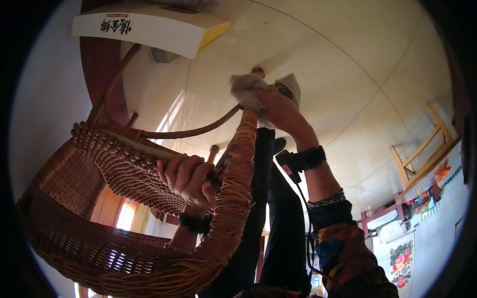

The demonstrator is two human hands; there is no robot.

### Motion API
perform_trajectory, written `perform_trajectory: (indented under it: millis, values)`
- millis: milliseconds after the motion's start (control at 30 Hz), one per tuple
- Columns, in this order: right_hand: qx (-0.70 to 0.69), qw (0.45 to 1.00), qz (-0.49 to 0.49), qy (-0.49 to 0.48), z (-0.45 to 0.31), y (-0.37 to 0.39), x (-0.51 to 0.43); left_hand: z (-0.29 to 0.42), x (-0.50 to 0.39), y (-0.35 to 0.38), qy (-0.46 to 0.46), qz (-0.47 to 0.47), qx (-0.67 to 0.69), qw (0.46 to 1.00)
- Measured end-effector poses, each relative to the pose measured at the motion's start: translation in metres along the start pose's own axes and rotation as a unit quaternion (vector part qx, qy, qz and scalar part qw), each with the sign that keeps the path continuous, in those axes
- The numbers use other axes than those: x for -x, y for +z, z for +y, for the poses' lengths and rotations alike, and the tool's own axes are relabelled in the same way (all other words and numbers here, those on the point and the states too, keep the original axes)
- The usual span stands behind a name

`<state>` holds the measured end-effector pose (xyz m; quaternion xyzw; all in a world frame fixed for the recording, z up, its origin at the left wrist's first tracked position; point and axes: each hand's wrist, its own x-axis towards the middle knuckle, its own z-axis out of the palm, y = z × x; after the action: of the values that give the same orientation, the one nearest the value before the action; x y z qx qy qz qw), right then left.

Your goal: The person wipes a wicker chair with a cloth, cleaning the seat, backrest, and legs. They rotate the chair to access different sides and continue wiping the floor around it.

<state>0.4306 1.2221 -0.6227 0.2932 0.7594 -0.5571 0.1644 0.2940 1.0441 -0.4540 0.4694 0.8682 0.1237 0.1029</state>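
A woven rattan chair (233, 178) fills the lower left, with a wooden-bead seat cover (138, 175) on its seat. Through the gap under the armrest reaches my left hand (190, 178), its fingers curled over the front edge of the beaded seat. My right hand (277, 108) presses a light grey cloth (248, 89) around the wrapped front post, close to the post's end; part of the cloth bulges out behind the hand. A curved rattan brace (197, 130) meets the post just below the cloth. My right palm and some fingertips are hidden.
A white box bearing writing (141, 33) lies at the upper left beside a dark red furniture panel (100, 70). Pale tiled floor (335, 74) spreads beyond the chair. A small wooden stool (421, 149) stands at the right. A cable (307, 223) hangs from my right wrist device.
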Motion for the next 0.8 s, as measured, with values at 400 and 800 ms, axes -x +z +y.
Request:
perform_trajectory:
  millis: [400, 800]
  values:
    - [-0.771, 0.585, 0.035, 0.251, 0.063, 0.109, -0.018, -0.002, 0.001, -0.005, 0.002, -0.014, 0.0, 1.0]
    - [-0.648, 0.727, 0.123, 0.191, -0.045, 0.041, 0.093, -0.001, -0.006, -0.011, 0.037, 0.008, 0.022, 0.999]
